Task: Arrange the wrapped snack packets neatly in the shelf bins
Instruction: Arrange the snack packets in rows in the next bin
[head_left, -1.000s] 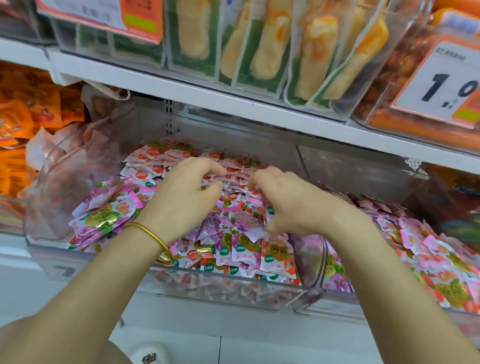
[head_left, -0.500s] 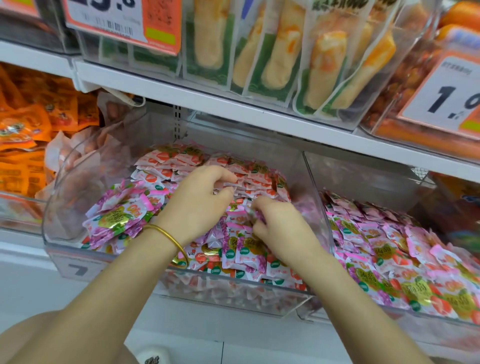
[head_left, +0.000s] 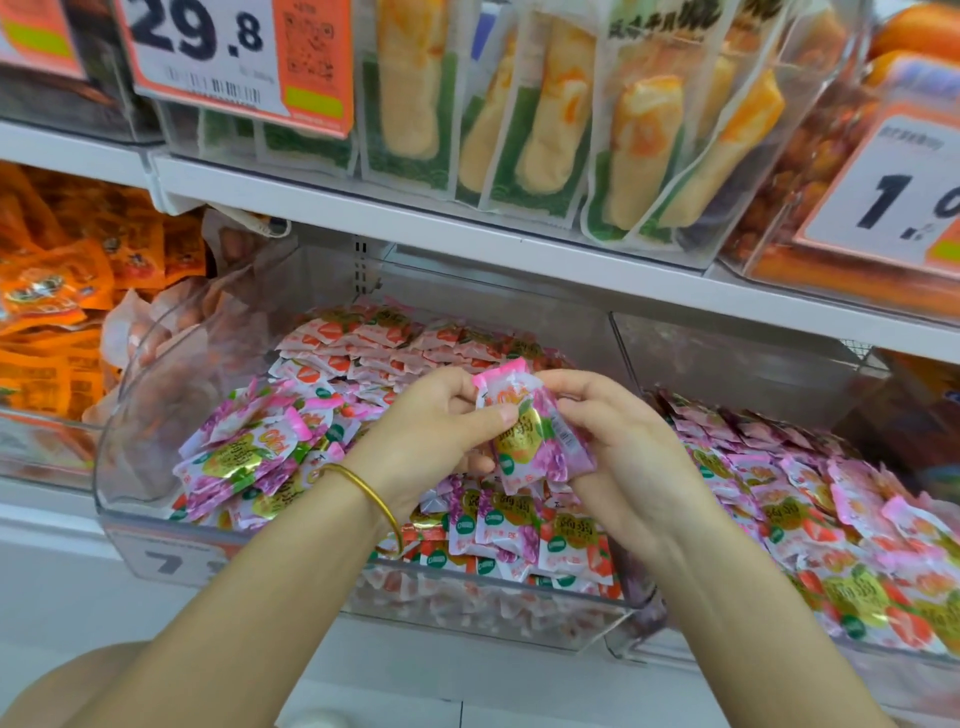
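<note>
- Head view: both hands are raised just above the middle of the clear bin (head_left: 156, 467), gripping one small bunch of packets (head_left: 535, 441) between them.
- The left hand (head_left: 436, 431), with a gold bangle (head_left: 374, 493) at the wrist, curls round the bunch's left edge with its thumb pressed on the front face.
- The right hand (head_left: 623, 457) wraps the right edge and the back of the bunch; how many packets it holds cannot be told.
- In the bin, the back rows (head_left: 374, 338) stand overlapped in tidy lines and a front row (head_left: 519, 530) stands against the front wall. A loose heap (head_left: 249, 452) lies jumbled on the left.
- A neighbouring bin (head_left: 727, 364) to the right holds similar pink packets, and an upper shelf (head_left: 467, 223) hangs close overhead.
- The step in hand looks like squaring the bunch before setting it down.
- To do it well, the person should tap the edges flush, with all printed faces one way, and keep both thumbs firm so the slick wrappers do not fan out.
- The bunch should then go down upright against an existing row, not flat on the heap.
- The hands should stay low under the shelf and inside this bin's walls, so that nothing spills into the neighbour.
</note>
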